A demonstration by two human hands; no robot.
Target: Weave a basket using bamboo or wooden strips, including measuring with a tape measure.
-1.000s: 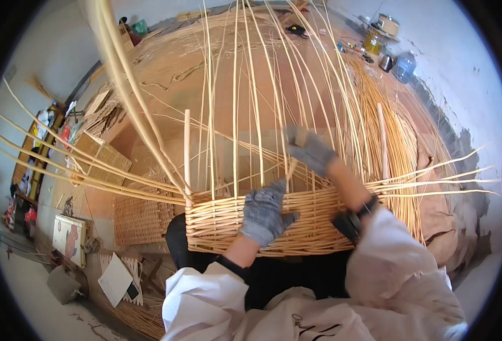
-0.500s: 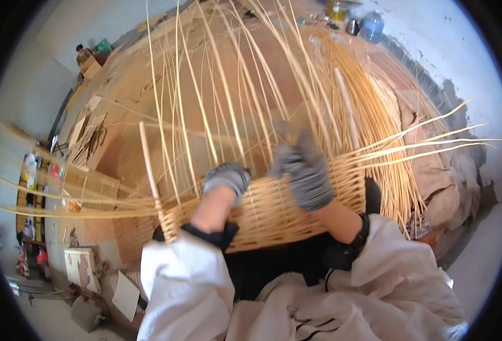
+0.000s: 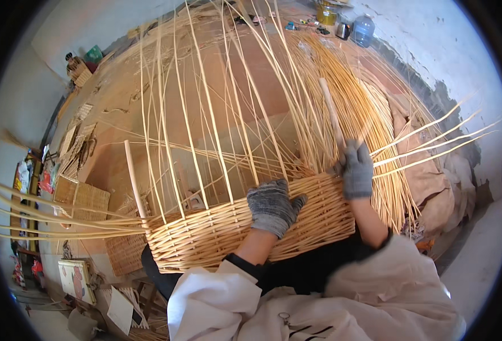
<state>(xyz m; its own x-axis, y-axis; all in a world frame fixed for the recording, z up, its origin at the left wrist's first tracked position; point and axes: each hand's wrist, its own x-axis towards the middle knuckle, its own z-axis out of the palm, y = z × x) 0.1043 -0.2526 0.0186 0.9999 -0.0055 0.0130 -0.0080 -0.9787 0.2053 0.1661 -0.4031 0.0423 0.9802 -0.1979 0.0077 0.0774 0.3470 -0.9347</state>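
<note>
Across my lap lies a woven wicker panel (image 3: 205, 241), its long pale upright rods (image 3: 203, 85) fanning away from me. My left hand (image 3: 273, 207), in a grey knit glove, presses on the panel's middle, fingers curled over its far edge and thumb stretched to the right. At the right end, beside the thick corner stake (image 3: 331, 113), my gloved right hand (image 3: 357, 170) is closed; a thin, blurred wicker rod (image 3: 365, 126) seems to come out of its grip. Another thick stake (image 3: 134, 179) stands at the panel's left end. Loose rod ends stick out on both sides.
A big heap of loose wicker rods (image 3: 384, 187) lies on the right, next to brown cloth (image 3: 427, 170). At the far wall stand a blue water jug (image 3: 363, 30) and a kettle (image 3: 343, 30). Finished woven pieces (image 3: 89, 199) and a shelf (image 3: 26, 193) are on the left.
Both hands have moved to the right, my right hand from above the panel's middle to its right corner. The panel has tilted, its left end now nearer to me.
</note>
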